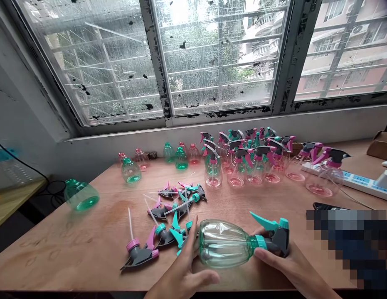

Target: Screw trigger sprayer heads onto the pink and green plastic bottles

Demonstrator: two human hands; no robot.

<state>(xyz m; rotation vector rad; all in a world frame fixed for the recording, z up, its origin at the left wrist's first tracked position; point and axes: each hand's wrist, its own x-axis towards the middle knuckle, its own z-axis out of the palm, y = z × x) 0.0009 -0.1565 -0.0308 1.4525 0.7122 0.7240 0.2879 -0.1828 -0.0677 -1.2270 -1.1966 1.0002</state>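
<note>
Hands flank 1 green spray bottle, sideways between them.

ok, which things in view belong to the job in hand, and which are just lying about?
Seem part of the job:
green bottle in hand
turquoise-and-grey trigger sprayer on it
loose trigger sprayers
headless bottles
sprayer-fitted bottles

Seem just lying about:
white power strip
brown bag
small black object

Spray heads block centre; left tabletop offers passage.
</note>
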